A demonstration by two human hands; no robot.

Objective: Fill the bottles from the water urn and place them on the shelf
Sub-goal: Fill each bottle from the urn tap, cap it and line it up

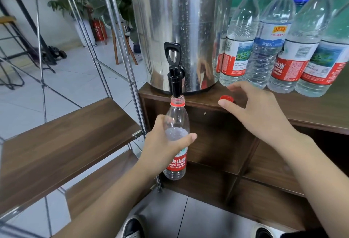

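One uncapped bottle stands upright under the black tap of the steel water urn, its neck just below the spout; the left hand has its grip clamped around the bottle's middle. No water is clearly visible inside. One red cap lies on the wooden surface, beside the right hand, whose fingers are spread apart. At least five capped bottles of clear water stand right of the urn. One wooden shelf is at left.
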